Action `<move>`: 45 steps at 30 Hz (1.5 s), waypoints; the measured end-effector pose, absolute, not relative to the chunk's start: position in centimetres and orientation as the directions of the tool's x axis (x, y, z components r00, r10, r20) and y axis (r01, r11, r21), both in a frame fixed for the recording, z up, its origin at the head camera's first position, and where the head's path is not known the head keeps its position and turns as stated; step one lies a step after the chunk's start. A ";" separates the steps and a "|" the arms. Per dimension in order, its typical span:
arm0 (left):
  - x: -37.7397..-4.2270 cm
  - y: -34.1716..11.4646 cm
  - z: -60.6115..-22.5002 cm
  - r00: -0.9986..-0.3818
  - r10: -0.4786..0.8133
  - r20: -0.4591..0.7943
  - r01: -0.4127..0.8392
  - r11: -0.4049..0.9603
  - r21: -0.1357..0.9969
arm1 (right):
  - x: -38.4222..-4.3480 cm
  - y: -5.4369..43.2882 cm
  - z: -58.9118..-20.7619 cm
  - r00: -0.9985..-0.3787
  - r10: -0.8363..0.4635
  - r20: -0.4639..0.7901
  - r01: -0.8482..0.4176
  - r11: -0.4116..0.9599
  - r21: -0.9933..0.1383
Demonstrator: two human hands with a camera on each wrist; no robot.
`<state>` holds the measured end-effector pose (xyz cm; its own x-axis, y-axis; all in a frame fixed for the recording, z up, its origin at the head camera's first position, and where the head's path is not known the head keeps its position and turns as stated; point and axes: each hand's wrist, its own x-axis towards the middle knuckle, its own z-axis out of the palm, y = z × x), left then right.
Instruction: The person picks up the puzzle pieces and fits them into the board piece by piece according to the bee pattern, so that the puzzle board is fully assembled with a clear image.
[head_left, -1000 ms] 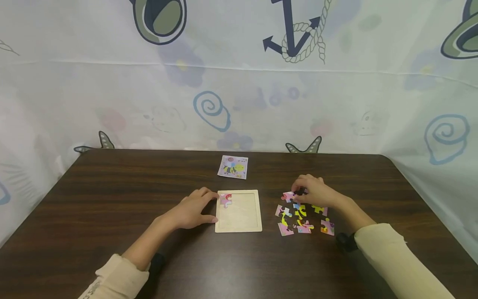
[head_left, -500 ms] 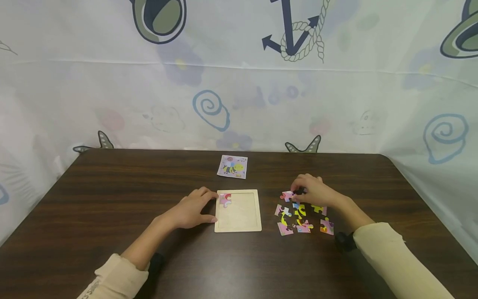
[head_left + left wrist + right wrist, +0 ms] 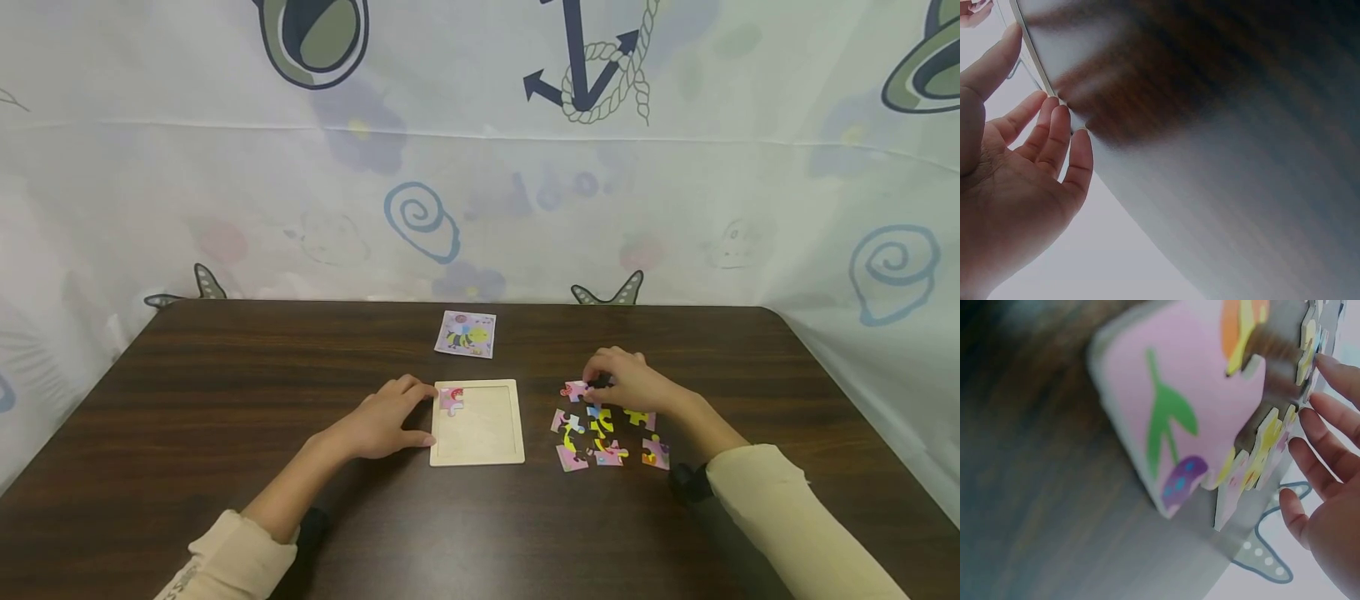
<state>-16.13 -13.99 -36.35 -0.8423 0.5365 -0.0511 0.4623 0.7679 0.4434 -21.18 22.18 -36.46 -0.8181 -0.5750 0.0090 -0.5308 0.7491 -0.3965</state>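
My left hand (image 3: pixel 386 421) rests at the left side of a square wooden puzzle tray (image 3: pixel 480 437); thumb and fingertips touch its rim. A pink jigsaw piece (image 3: pixel 452 400) lies in the tray's upper left corner. In the left wrist view the left hand (image 3: pixel 1029 162) has its fingers lightly bent along the edge. To the right of the tray, my right hand (image 3: pixel 630 382) is low over loose jigsaw pieces, thumb and index fingertips beside a pink piece (image 3: pixel 574 391). The right wrist view shows the right hand (image 3: pixel 1335 469) with fingers spread, tips at pieces.
Several pink and yellow pieces lie in loose rows on the dark wooden table (image 3: pixel 300 333), including a pink one (image 3: pixel 572 458) and a corner one (image 3: pixel 656 452). Behind the tray lies a printed bee card (image 3: pixel 467 335). A patterned cloth (image 3: pixel 480 217) hangs beyond the table.
The view has shifted very slightly. Both hands keep their places, the left at the tray's edge and the right over the loose pieces.
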 end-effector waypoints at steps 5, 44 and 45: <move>-16.2 -13.9 -36.2 -0.840 0.540 -0.052 0.465 0.766 0.445 | -21.2 22.0 -36.2 -0.830 -0.558 -0.006 -0.504 0.755 -0.420; -16.3 -13.9 -35.4 -0.836 0.542 -0.080 0.452 0.765 0.460 | -20.7 9.4 -34.7 -0.822 -0.569 -0.002 -0.516 0.747 -0.419; -16.3 -14.0 -35.4 -0.836 0.543 -0.081 0.451 0.764 0.461 | -20.7 9.2 -34.7 -0.824 -0.567 -0.003 -0.514 0.749 -0.417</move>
